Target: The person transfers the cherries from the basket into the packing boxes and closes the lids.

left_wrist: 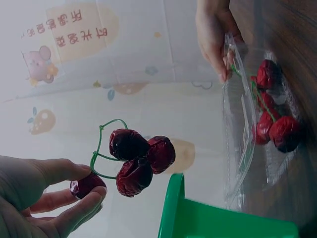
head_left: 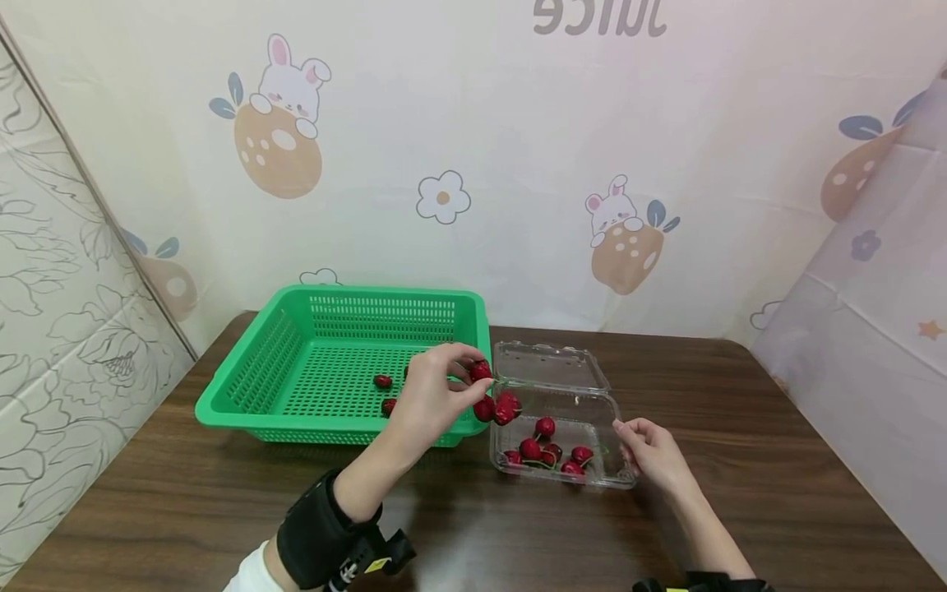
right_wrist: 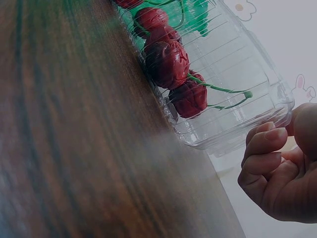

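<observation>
My left hand (head_left: 431, 393) pinches a bunch of dark red cherries (left_wrist: 134, 176) by one cherry and the green stems. The other cherries of the bunch dangle from those stems, over the near left part of a clear plastic clamshell box (head_left: 592, 409). In that box lie several red cherries (head_left: 529, 449) with green stems. At the box's right side, my right hand (head_left: 654, 454) grips the rim between thumb and curled fingers. The box's lid (head_left: 551, 367) lies folded back toward the wall.
A green plastic basket (head_left: 222, 416) stands left of the box on the brown wooden table (head_left: 703, 395). Inside it are a few cherries (head_left: 382, 381), partly hidden by my left hand. A printed cloth (head_left: 518, 247) hangs behind the table.
</observation>
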Tool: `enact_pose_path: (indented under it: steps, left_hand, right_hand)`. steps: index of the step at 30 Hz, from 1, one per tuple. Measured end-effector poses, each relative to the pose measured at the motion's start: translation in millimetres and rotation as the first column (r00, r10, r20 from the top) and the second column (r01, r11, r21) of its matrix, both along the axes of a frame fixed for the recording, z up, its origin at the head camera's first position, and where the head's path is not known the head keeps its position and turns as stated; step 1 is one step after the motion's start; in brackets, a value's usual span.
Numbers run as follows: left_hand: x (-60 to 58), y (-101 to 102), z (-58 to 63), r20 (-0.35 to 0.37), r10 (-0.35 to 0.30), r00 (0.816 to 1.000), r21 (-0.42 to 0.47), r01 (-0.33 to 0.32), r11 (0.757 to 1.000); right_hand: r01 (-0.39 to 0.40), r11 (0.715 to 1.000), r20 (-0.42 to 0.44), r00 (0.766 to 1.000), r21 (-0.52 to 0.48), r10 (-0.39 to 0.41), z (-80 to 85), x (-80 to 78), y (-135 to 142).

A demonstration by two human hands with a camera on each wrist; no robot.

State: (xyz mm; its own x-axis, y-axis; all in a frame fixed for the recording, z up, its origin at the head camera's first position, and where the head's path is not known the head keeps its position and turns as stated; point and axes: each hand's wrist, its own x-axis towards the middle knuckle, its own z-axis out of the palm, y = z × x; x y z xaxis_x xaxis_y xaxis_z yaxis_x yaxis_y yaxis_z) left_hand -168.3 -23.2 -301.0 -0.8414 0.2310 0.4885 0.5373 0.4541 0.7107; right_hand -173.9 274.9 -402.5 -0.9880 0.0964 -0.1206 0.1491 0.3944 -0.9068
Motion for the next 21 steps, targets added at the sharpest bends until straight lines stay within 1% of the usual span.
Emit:
enact_pose_path:
  steps: [12, 21]
  left_hand:
    - [0.1, 25.0, -5.9, 0.02, -0.055, 0.998, -0.041, 0.056, 0.998]
    - [3.9, 44.7, -14.2, 0.063, -0.071, 0.995, -0.071, 0.076, 0.995]
  right_hand:
    - [-0.011, 1.0, -0.014, 1.0, 0.002, 0.011, -1.4, 1.0, 0.0]
    - [-0.013, 1.0, -0.024, 1.0, 0.012, 0.014, -2.1, 0.6, -0.1]
